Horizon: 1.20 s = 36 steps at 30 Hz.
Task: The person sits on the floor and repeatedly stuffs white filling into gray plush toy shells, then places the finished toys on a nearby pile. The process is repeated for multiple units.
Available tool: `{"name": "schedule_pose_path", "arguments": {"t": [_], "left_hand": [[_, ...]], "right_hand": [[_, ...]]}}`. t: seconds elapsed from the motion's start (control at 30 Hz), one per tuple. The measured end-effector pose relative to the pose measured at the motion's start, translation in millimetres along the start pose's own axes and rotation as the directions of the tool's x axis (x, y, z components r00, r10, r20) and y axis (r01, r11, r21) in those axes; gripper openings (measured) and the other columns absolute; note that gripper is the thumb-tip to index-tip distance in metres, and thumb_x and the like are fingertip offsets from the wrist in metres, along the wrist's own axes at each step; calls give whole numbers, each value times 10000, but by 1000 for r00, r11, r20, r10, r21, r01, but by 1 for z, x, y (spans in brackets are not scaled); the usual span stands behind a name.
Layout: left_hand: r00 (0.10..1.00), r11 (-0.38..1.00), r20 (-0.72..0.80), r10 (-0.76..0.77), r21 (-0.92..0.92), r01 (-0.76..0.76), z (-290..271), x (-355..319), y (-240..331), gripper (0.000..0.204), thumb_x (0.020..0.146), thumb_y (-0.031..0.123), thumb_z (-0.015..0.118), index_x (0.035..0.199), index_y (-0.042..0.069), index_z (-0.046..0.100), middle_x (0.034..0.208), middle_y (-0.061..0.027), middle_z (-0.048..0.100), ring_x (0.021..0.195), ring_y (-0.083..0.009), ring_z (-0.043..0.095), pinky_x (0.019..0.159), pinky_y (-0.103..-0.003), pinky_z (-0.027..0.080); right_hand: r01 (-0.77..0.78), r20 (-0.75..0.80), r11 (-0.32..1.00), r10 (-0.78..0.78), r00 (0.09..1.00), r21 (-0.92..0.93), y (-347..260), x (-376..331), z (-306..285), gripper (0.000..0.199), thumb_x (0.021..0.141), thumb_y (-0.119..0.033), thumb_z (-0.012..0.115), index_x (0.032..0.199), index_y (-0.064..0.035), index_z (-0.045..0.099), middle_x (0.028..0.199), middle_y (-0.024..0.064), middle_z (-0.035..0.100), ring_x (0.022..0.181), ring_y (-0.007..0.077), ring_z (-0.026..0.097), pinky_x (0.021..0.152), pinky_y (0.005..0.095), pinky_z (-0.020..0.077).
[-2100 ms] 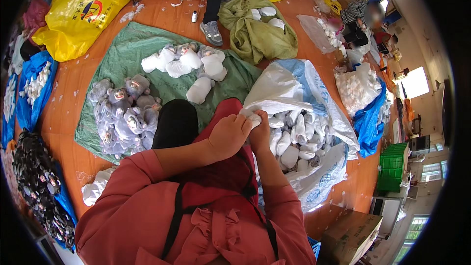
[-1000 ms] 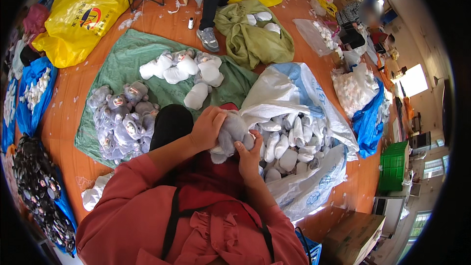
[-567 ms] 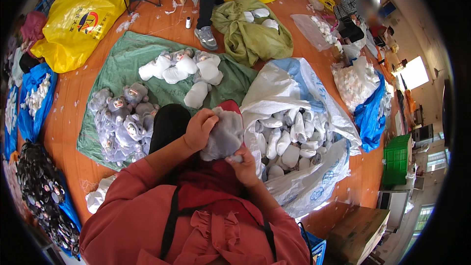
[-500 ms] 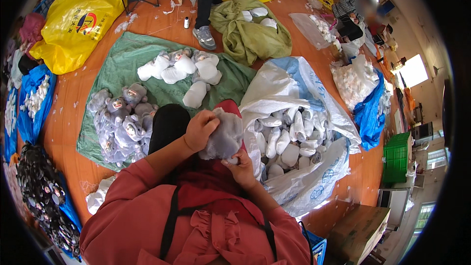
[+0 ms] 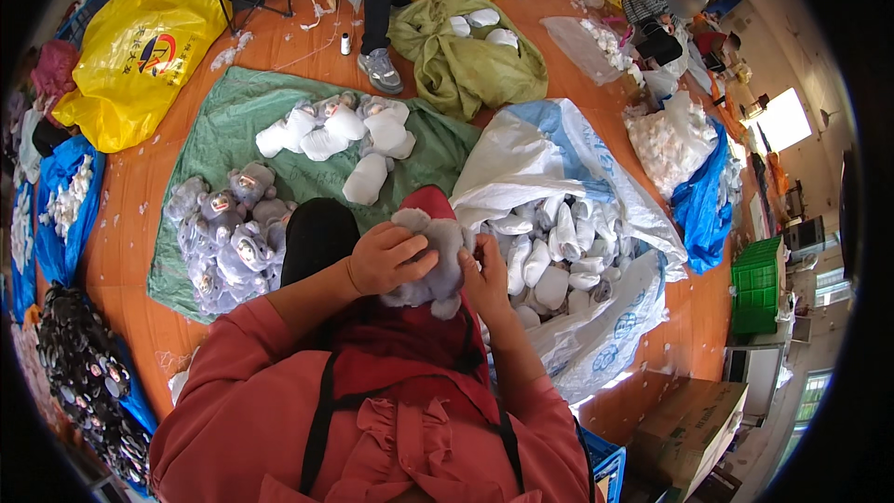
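Over my lap I hold a grey plush toy (image 5: 438, 256) in both hands. My left hand (image 5: 384, 259) covers its left side with the fingers curled over it. My right hand (image 5: 486, 275) grips its right side. To my right an open white and blue sack (image 5: 521, 163) holds several white and grey plush pieces (image 5: 549, 251). A heap of finished grey plush animals (image 5: 228, 228) lies on a green sheet (image 5: 233, 121) to my left, with white stuffed pieces (image 5: 335, 126) farther out on it.
Another person's dark-trousered legs and a grey shoe (image 5: 382, 70) reach in from the top, beside an olive cloth (image 5: 466, 56). A yellow bag (image 5: 140, 37) lies top left, blue bags (image 5: 56, 214) left, a cardboard box (image 5: 689, 428) and green crate (image 5: 759, 284) right.
Both hands left the sack with a grey plush toy and brought it over my lap. My left hand now lies over the toy.
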<state>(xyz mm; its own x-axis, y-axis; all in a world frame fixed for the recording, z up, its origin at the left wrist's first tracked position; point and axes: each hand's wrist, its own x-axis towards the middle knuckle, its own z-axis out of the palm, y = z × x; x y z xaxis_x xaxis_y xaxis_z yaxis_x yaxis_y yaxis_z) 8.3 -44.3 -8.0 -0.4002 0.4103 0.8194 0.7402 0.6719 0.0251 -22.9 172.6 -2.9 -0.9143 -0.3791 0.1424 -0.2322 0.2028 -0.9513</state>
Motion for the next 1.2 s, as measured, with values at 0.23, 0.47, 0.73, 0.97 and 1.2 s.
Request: {"name": "schedule_pose_path", "arguments": {"t": [0.23,0.47,0.73,0.97,1.2], "left_hand": [[980,982,-70,186,-12,-187,3,-4,0,311,710,106,694,995,229,675,952,-41,498,775,-212,513,707,-379,505],[998,969,-31,60,-239,-66,0,-16,-8,225,667,103,706,853,137,586,904,-79,480,801,-279,549,690,-403,511],[973,921,50,-223,-315,227,14,-38,-15,206,710,36,673,856,84,536,906,-104,490,843,-318,566,705,-412,514],[982,958,40,-183,-217,187,11,-26,-7,175,689,54,676,800,94,547,872,-84,492,825,-293,554,709,-406,510],[996,971,18,82,-225,-76,13,-3,0,186,643,112,675,783,122,554,858,-61,484,824,-257,529,700,-373,497]], "right_hand": [[6,9,1000,-6,1000,-4,-6,17,-8,155,980,-143,536,890,-23,498,706,40,529,650,129,480,618,291,427],[-121,198,992,112,974,33,-12,32,-50,173,968,-134,548,840,-25,507,711,38,520,644,109,487,598,268,415],[-472,119,723,483,867,505,3,28,-36,205,980,-225,553,856,-62,557,730,-14,520,635,80,475,586,250,411],[-393,93,779,401,911,489,9,3,-42,122,955,-166,595,930,-47,596,750,11,611,660,90,569,618,238,473],[-449,78,829,450,889,333,25,-12,-37,167,901,-43,616,1057,12,640,883,49,676,782,120,643,719,268,529]]}}
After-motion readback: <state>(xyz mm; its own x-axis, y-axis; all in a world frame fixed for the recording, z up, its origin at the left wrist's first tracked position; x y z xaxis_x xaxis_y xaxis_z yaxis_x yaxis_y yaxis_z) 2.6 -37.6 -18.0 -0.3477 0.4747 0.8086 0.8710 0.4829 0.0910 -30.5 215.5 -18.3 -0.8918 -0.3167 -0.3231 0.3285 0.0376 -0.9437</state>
